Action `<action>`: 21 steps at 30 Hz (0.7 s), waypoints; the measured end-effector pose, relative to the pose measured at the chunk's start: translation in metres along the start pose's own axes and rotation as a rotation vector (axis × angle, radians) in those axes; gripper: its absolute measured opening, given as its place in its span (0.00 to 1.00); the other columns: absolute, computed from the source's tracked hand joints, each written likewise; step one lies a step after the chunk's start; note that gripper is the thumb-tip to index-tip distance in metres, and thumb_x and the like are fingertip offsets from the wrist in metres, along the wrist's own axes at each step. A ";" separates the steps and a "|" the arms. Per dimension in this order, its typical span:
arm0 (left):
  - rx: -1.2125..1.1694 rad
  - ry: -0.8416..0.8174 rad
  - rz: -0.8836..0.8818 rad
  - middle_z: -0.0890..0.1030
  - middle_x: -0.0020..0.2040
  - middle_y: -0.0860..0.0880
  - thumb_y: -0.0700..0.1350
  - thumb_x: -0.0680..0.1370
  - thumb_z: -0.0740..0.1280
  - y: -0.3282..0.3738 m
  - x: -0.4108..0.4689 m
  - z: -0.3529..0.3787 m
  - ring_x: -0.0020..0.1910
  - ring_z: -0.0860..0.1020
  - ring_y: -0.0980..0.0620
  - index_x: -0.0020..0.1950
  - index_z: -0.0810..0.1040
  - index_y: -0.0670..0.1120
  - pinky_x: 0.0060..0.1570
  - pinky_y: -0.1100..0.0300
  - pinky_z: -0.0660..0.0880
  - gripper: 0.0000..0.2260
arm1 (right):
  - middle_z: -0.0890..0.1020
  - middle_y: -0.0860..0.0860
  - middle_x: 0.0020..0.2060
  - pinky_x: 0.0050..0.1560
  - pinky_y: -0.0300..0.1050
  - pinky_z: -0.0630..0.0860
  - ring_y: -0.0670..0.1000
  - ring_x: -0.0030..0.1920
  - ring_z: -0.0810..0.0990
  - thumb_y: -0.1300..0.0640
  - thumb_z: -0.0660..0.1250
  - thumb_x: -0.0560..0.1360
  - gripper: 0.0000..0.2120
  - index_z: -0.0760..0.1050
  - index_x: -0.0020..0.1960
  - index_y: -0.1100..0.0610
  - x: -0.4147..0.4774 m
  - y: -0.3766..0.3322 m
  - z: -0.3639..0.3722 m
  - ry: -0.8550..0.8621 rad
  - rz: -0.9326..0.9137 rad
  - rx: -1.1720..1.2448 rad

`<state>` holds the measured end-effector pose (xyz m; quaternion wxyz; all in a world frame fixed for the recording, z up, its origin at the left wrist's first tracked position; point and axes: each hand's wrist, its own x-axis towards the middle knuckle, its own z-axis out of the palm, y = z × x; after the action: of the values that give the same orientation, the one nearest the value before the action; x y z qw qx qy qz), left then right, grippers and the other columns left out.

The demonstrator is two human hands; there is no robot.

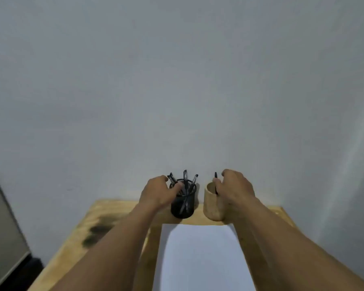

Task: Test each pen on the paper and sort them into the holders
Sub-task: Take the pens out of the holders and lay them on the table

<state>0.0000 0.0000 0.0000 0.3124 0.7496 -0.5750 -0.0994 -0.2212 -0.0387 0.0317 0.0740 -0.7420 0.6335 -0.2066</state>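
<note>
Pens for this task stand at the far edge of the wooden table (114, 208), past a white sheet of paper (200, 257) that lies flat at the near centre between the two bare forearms. Dark stains mark the tabletop to the left of the paper.

Beyond the paper's far edge, two holders stand side by side, near each other but apart. The black mesh holder (183, 206) on the left contains several black pens (185, 179), upright and leaning apart. The wooden holder (213, 206) on the right has one black pen (216, 183) standing in its opening.

The left hand (159, 192) rests against the left side of the mesh holder, fingers curled onto its rim; whether they grip a pen cannot be determined. The right hand (235, 187) sits at the right side of the wooden holder, thumb and fingers pinching the single pen near its upper part.

A plain grey wall (177, 80) rises directly behind the table.
</note>
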 end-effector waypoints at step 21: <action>-0.253 0.180 -0.054 0.83 0.53 0.59 0.62 0.64 0.78 0.023 0.021 0.037 0.62 0.72 0.51 0.54 0.72 0.56 0.51 0.54 0.59 0.25 | 0.85 0.51 0.46 0.47 0.50 0.80 0.56 0.46 0.82 0.53 0.65 0.79 0.08 0.82 0.51 0.53 0.024 0.013 0.044 0.096 0.071 0.187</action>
<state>-0.0308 -0.0358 -0.0112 0.4518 0.7252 -0.5073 -0.1118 -0.2122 -0.0710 -0.0078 0.1198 -0.6979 0.6403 -0.2977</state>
